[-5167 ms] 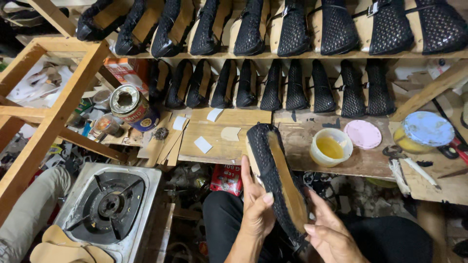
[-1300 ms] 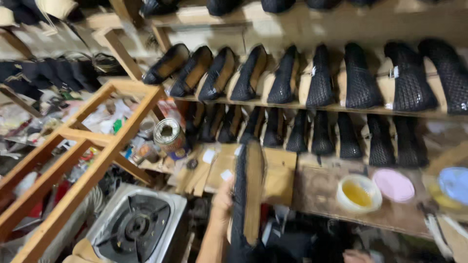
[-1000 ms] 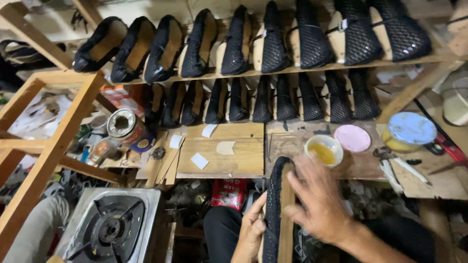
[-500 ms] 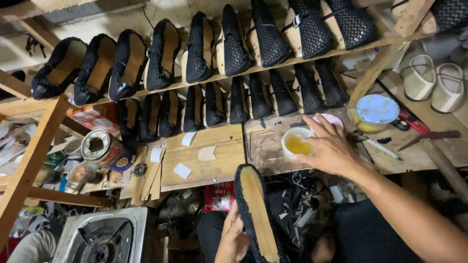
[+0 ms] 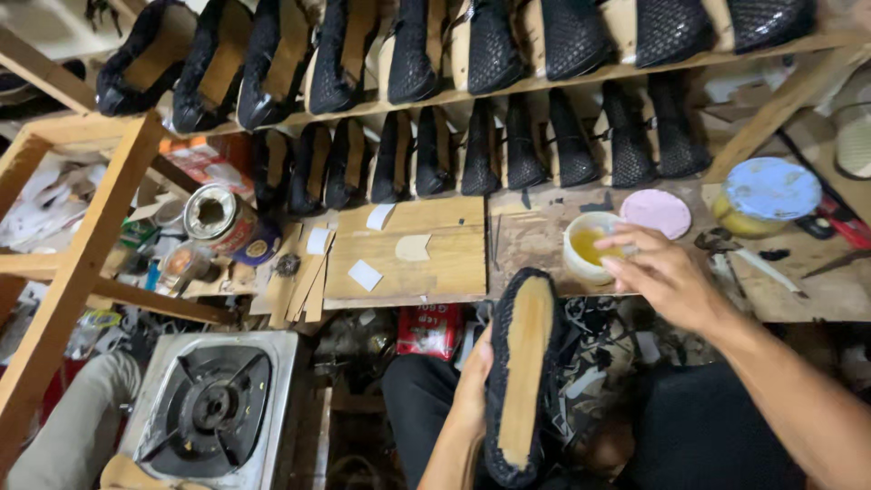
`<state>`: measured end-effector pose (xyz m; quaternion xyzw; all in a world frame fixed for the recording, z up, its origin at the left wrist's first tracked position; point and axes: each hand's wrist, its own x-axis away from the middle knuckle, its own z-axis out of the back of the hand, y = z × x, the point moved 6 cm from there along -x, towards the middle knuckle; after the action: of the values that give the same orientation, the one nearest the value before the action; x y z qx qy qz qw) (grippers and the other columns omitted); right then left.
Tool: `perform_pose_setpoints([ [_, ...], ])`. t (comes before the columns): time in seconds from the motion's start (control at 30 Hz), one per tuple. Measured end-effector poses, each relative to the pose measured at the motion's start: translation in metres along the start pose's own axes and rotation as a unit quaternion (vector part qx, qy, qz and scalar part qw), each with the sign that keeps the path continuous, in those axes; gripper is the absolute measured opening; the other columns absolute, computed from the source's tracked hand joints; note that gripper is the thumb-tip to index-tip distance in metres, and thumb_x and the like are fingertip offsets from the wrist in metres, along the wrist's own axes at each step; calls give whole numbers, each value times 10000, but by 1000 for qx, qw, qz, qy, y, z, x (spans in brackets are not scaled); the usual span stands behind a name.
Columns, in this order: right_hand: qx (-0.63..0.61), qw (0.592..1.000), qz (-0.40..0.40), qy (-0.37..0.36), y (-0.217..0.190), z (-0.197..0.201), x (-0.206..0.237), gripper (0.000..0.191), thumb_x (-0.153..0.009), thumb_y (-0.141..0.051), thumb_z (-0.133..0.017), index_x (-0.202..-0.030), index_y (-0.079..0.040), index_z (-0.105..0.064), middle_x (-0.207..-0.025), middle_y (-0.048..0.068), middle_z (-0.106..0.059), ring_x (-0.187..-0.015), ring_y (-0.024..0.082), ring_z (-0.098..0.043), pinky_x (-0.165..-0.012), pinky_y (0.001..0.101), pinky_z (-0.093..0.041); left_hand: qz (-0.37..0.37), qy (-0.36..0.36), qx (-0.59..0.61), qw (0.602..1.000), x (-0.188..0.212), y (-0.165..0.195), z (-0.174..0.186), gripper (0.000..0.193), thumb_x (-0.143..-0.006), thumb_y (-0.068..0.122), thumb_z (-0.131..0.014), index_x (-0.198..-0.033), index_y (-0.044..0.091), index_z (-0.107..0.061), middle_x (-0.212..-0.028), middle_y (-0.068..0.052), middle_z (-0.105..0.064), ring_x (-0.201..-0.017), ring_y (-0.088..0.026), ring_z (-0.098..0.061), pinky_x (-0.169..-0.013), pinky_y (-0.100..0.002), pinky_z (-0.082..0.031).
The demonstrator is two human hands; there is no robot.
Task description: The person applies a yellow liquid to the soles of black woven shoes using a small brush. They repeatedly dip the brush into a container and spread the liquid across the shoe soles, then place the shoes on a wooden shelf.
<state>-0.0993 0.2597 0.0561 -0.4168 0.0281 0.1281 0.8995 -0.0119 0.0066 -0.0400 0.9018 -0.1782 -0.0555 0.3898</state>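
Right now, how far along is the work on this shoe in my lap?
Done: the black woven upper is wrapped over the last. In hand: the left hand holds the shoe sole up while the right hand reaches at the cup of yellow liquid. Left: the tan bottom looks bare, with no outsole on it.

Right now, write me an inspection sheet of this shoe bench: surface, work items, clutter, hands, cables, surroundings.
Surface: worn wooden bench, stained, with pale boards on it.
Work items: black woven shoe upper on a last, tan bottom facing up; small white cup of yellow liquid; pink lid beside it.
Clutter: paper patches, open tin can, jar with blue lid, tools at the right edge.
Hands: left hand grips the shoe's side; right hand is at the cup, fingertips at its rim.
Cables: nothing seen.
Surroundings: two shelf rows of black woven shoes, wooden frame, gas stove lower left.
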Motion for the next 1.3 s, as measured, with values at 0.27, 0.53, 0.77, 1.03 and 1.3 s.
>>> perform_pose_setpoints([
  [0.27,59,947,314,32,-100,-65,98,486,-971,-488,-555,-1306,-158,-679,-1682,194,-172,-1552,429,-145,-1235,576,-147,2,-60,-30,998,-15,20,-47,918,-955,590,-585,-1601,3,-300,-1599,-147,-440,-1461,-247,-451,-1215,-380,-354],
  [0.53,111,936,325,78,-94,-63,94,441,-955,-397,-625,-1359,-225,-664,-1697,163,-134,-1576,462,-80,-1269,609,-123,-16,-76,-62,995,-16,19,-56,875,-987,548,-577,-1600,-26,-332,-1613,-160,-434,-1475,-251,-435,-1232,-374,-330],
  [0.77,85,917,379,86,-107,-64,112,336,-895,-295,-693,-1227,-271,-734,-1658,73,-259,-1556,400,-171,-1278,598,-152,2,-83,-80,993,-11,18,-56,844,-999,523,-570,-1592,-36,-353,-1589,-179,-464,-1461,-264,-460,-1224,-379,-343],
  [1.03,64,953,276,105,-91,-41,80,263,-924,-229,-645,-1156,-191,-763,-1602,188,-362,-1538,432,-268,-1270,525,-234,19,-81,-67,994,-7,9,-45,868,-977,508,-618,-1601,-35,-355,-1560,-198,-488,-1416,-272,-497,-1192,-396,-378],
  [1.3,235,966,84,65,-23,-19,1,455,-828,-474,-721,-1090,-108,-789,-1592,142,-447,-1510,344,-326,-1252,536,-235,67,-13,-25,997,4,5,0,963,-835,538,-698,-1614,174,-266,-1586,-65,-454,-1433,-225,-471,-1147,-406,-421],
])
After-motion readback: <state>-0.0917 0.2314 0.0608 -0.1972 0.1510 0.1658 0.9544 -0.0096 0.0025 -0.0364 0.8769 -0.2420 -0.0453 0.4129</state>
